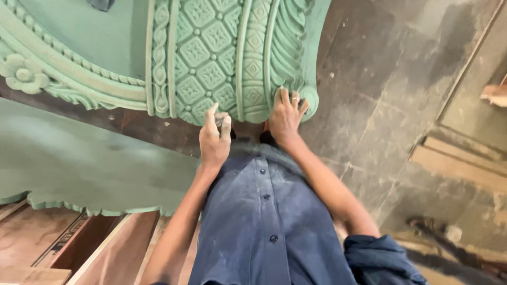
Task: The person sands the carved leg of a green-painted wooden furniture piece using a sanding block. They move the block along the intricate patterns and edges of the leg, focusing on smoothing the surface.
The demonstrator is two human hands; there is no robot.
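Soft, even daylight is filling the scene, leaving no hard shadows or glare. The carved green panel [222,58] is showing crisp relief at centre. Wide-angle distortion is bending lines toward the edges. Slight motion blur is softening the lower corners, and the stone floor [391,79] is reflecting dull, patchy light.

Two hands show, the left hand [214,138] and the right hand [285,117]. There is one carved green panel [222,58] with a lattice of diamonds, and one carved flower [21,74] at its far left. One flat green board [79,163] with a scalloped edge lies at left. Four buttons [266,197] can be counted on one blue shirt [264,227]. Two pale wooden planks [459,163] lie on the floor [391,79] at right.
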